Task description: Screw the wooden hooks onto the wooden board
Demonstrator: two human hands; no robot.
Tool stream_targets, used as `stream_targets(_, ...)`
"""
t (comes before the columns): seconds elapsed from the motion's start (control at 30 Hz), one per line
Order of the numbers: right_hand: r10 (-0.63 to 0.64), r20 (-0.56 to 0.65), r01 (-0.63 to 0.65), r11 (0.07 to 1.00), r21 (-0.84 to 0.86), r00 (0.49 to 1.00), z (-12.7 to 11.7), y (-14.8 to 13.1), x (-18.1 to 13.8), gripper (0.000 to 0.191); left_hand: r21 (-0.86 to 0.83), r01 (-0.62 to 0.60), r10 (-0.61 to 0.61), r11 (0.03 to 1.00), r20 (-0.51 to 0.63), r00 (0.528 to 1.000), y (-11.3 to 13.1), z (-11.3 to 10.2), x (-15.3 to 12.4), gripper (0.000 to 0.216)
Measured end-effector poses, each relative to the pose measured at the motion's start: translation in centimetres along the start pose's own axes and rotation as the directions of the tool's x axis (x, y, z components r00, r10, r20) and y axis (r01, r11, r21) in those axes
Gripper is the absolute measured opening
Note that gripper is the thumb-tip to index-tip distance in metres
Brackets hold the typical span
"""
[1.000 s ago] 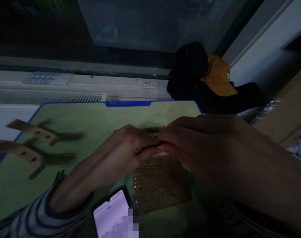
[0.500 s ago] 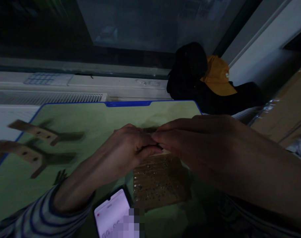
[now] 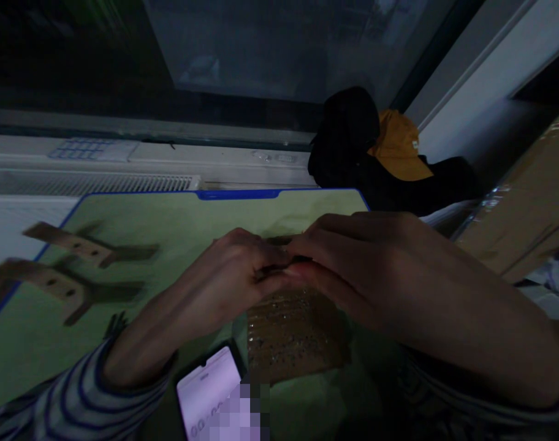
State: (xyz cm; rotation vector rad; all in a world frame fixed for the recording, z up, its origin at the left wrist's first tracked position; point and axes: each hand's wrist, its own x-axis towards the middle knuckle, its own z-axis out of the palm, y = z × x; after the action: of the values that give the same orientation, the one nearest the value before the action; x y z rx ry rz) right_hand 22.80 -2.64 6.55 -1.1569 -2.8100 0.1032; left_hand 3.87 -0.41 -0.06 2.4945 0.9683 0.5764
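Observation:
Both my hands meet over the far part of a brown cardboard piece (image 3: 298, 343) that is dotted with small shiny specks. My left hand (image 3: 233, 269) comes in from the left, its thumb and fingers pinched together. From the right, my right hand (image 3: 366, 263) is closed too, with its thumb touching the left thumb tip. Something dark and thin shows between the fingers, but I cannot make out what it is. A phone (image 3: 210, 386) with a lit screen lies beside the cardboard, below my left wrist.
Two bent wooden pieces with holes, a farther one (image 3: 77, 245) and a nearer one (image 3: 49, 285), stand at the left of the blue-edged green table (image 3: 169, 214). Several small dark pieces (image 3: 116, 323) lie by my left forearm. A yellow cap (image 3: 399, 147) rests on dark cloth behind.
My right thumb has come down and forward against the left thumb. The light edge that showed below the fingertips is now covered. The view has shifted slightly.

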Motion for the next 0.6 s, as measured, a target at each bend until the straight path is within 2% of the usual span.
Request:
stream_targets(0.13,-0.027,-0.031,0.029,0.996,0.082,0.999,-0.33,0.06,-0.25,0.013,0.031,-0.026,0.026,0.999,-0.006,1.0,-0.15,0.17,0.13,0.016)
stream_targets(0.27,-0.082,0.03,0.077,0.985,0.153,0.996,-0.72,0.17,-0.32,0.011,0.018,-0.042,0.043,0.999,-0.023,0.999,-0.4,0.33,0.13,0.016)
stream_targets(0.43,-0.051,-0.003,0.051,0.996,0.072,0.999,-0.41,0.31,-0.2,0.014,-0.087,-0.064,0.063,0.994,-0.007,0.998,-0.44,0.37,0.01,0.019)
stream_targets(0.6,-0.031,-0.042,0.032,0.999,0.028,0.999,-0.37,0.08,-0.42,0.013,-0.171,0.004,0.006,0.985,0.06,0.998,-0.42,0.39,0.01,0.025)
